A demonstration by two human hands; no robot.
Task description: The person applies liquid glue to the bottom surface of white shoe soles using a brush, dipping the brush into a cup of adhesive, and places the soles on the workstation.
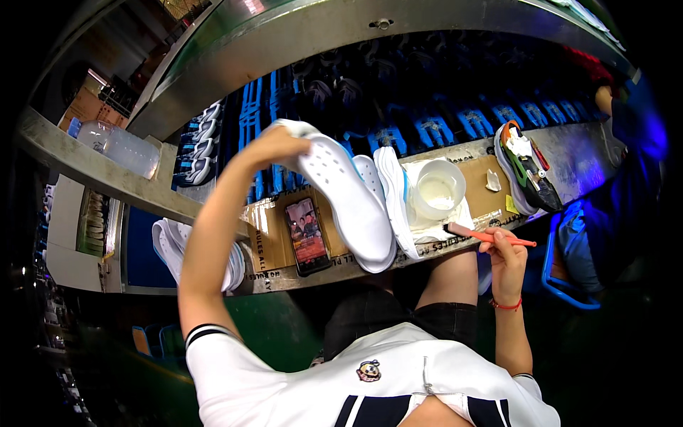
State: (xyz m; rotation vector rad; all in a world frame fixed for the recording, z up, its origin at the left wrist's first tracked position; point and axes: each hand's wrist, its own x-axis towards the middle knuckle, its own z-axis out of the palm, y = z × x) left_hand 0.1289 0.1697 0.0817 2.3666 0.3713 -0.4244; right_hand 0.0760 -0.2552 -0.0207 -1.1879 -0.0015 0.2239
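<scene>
My left hand [279,148] grips the far end of a long white shoe sole [348,199] with small holes near that end. Its near end lies over other white soles by the bench edge. Between the thumb and fingers of my right hand [506,265] is a brush [491,235] with an orange handle. The brush's bristles are close to a translucent plastic cup [440,188] holding a pale liquid, on white paper. Another white sole [393,203] with a blue edge stands on its side left of the cup.
A phone [308,236] lies on the cardboard [266,231] covering the bench. To the right lies a multicoloured shoe [526,169]. Beyond are racks of blue-framed parts [434,128]. A co-worker's arm [605,103] shows at the far right. Several white soles [171,245] sit at the left.
</scene>
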